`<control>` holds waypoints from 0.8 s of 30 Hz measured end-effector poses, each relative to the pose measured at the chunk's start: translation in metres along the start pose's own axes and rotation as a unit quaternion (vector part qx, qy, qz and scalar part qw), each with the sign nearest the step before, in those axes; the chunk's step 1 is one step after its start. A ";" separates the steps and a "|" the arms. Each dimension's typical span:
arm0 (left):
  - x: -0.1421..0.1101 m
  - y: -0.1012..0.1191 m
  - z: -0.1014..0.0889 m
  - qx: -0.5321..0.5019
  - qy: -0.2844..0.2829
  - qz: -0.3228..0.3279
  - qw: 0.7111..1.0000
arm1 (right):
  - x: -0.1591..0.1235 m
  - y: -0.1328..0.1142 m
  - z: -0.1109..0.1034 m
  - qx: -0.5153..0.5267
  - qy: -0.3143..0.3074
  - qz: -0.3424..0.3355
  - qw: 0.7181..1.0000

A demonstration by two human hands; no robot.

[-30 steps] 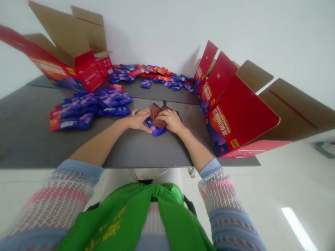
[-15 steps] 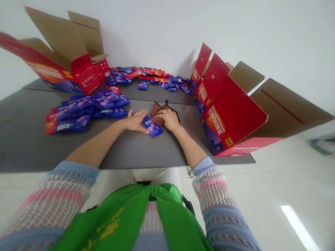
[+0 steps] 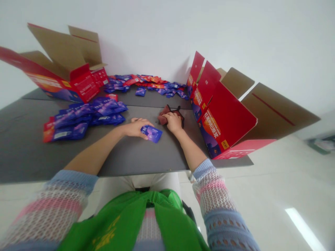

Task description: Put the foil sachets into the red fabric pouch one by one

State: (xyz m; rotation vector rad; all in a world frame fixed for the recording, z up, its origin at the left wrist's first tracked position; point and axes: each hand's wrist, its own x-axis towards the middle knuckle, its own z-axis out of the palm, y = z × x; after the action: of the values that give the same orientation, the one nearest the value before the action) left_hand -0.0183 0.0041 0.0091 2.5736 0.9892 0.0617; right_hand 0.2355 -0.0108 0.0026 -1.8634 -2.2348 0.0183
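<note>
My left hand [image 3: 138, 128] is closed on a blue-purple sachet [image 3: 153, 134], with fingers behind its left end and the thumb in front. To the right, my right hand [image 3: 174, 122] grips a reddish-brown cloth piece [image 3: 164, 114] with a dark edge and a small dark loop. My fingers cover part of the cloth, so its full shape is hidden. Left of my left hand lies a stack of blue-purple sachets [image 3: 78, 116], with an orange-red end showing at its left.
An open red carton [image 3: 86, 83] stands at the left back. Open red cartons [image 3: 213, 127] line the right side. Loose blue and red sachets [image 3: 162, 85] are heaped along the wall. A single sachet [image 3: 140, 91] lies before them on the grey table [image 3: 146, 160].
My left hand has closed on the sachet and drawn it away from the cloth. My right hand has shifted slightly right with the cloth, leaving a gap between the two.
</note>
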 end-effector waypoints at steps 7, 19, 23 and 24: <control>-0.006 -0.012 -0.008 0.062 0.197 -0.055 0.977 | -0.002 0.001 0.000 0.008 0.008 0.008 1.000; -0.088 -0.110 -0.071 0.100 0.407 -0.567 0.709 | -0.003 -0.001 -0.002 0.012 0.004 0.010 1.000; -0.097 -0.112 -0.069 0.062 0.359 -0.610 0.704 | -0.004 0.000 -0.002 0.016 0.012 0.004 1.000; -0.097 -0.107 -0.070 0.063 0.347 -0.601 0.717 | -0.003 0.001 -0.001 0.016 0.014 0.004 1.000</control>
State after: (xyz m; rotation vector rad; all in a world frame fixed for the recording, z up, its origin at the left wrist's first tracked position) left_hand -0.1711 0.0370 0.0436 1.4400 2.7894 0.6287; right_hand 0.2370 -0.0140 0.0031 -1.8461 -2.1952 0.0297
